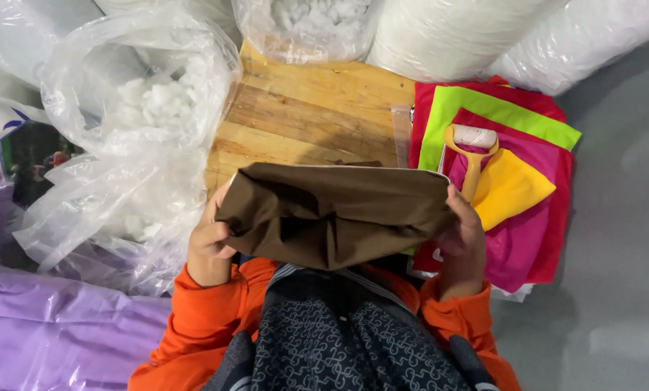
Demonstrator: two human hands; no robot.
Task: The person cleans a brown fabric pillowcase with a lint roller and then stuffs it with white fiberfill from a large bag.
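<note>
Your left hand (210, 239) is closed around the left edge of the brown cloth (331, 213). Your right hand (463, 242) is closed around its right edge. The cloth hangs between your two hands, close to your body and just over the near edge of the wooden desk (306, 116).

To hold it well, I think you should keep both hands level and pull the cloth a little flat, so the wrinkles in the middle go away. Pinch near the corners, not the middle, so it does not sag.

Now the bags, from left to right. On the far left lies a purple plastic bag (42, 333); I cannot tell what is in it. Next to it is a big clear plastic bag (121, 145) with white fluffy stuffing inside. At the far side of the desk sits a second clear bag (306, 25), also with white stuffing in it.

On the right lies a stack of bright cloths (534, 210), pink, green and yellow. A yellow roller (473, 148) with a white head rests on top of them.
</note>
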